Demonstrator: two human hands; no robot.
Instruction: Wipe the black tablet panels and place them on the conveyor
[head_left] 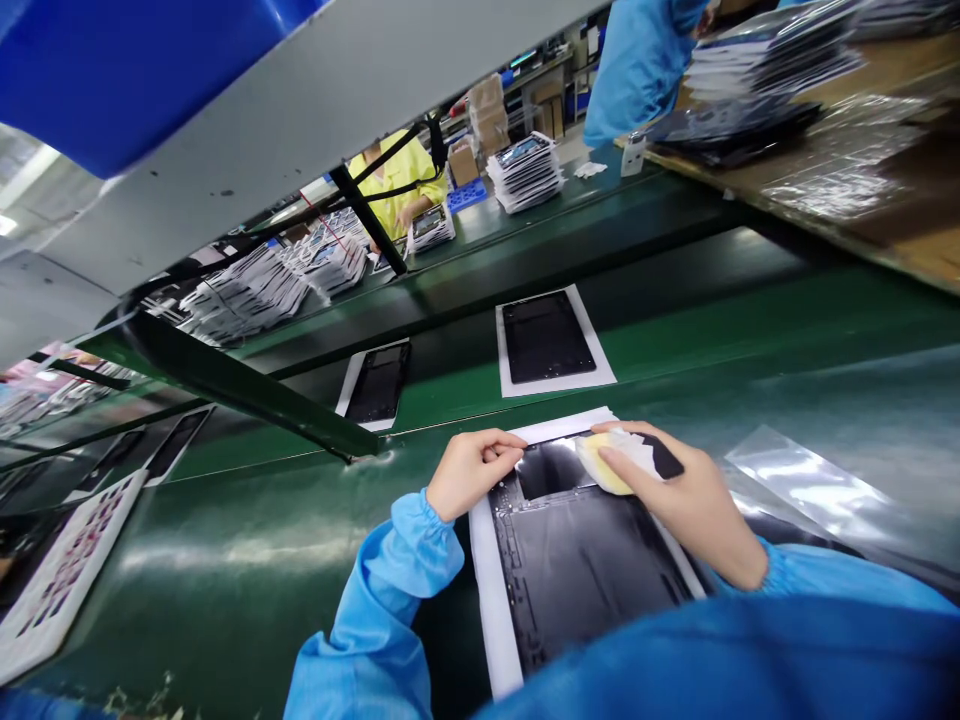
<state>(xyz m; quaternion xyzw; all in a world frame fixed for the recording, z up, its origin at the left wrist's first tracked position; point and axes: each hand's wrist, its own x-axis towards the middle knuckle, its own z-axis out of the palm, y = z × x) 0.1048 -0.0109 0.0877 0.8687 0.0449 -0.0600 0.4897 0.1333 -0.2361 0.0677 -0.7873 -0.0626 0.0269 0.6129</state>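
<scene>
A black tablet housing (585, 550) lies on a white sheet (499, 635) in front of me, with a shiny dark rectangle (551, 468) near its top edge. My left hand (476, 468) is at the housing's top left corner, thumb and forefinger pinched together; what is between them, if anything, is too small to make out. In my right hand (682, 495) is a yellow and white wiping pad (616, 462), pressed against the top of the housing beside the shiny rectangle. My blue sleeve (645, 660) hides the housing's lower right part.
Two more black housings (547, 337) (379, 383) lie on white sheets along the green line. Clear plastic film (814, 480) is at right. A slanted green post (247, 385) stands left, below a grey shelf (247, 130). Co-workers sit beyond, near stacked panels (525, 172).
</scene>
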